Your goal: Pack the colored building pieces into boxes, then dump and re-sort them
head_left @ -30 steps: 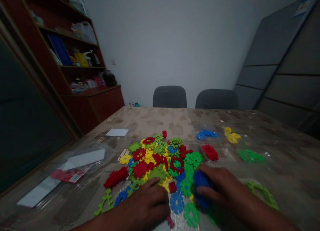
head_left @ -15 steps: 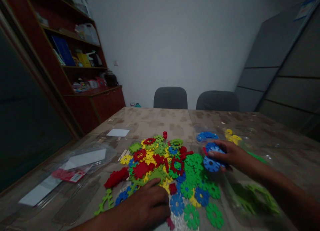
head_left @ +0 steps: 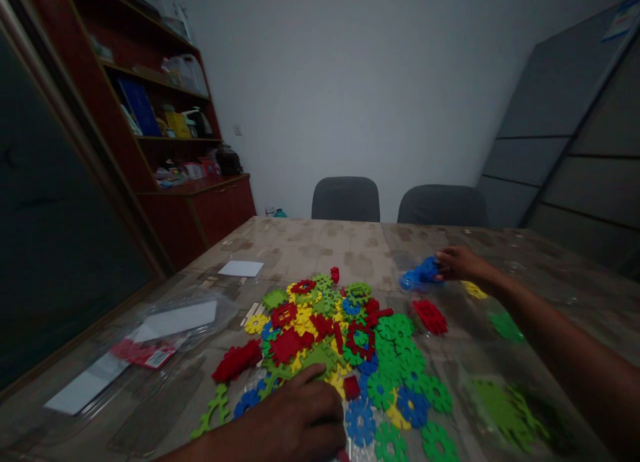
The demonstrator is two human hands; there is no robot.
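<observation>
Closing narrowly on blue plastic gear pieces (head_left: pixel 419 273) at 1 o'clock, the right hand (head_left: pixel 461 263) leaves the left hand (head_left: pixel 300 417) curled at the 6 o'clock edge of the mostly unsorted multicoloured plastic heap (head_left: pixel 330 335).

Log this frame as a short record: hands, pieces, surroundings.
left hand: resting on the near edge of the pile
right hand: fingers at a blue cluster beyond the pile, to the right
pile: interlocking plastic gear-shaped pieces in red, yellow, green and blue
nearby: red cluster right of the pile; clear plastic packaging to its left
surface: patterned table
background: two grey chairs, red wooden cabinet
</observation>
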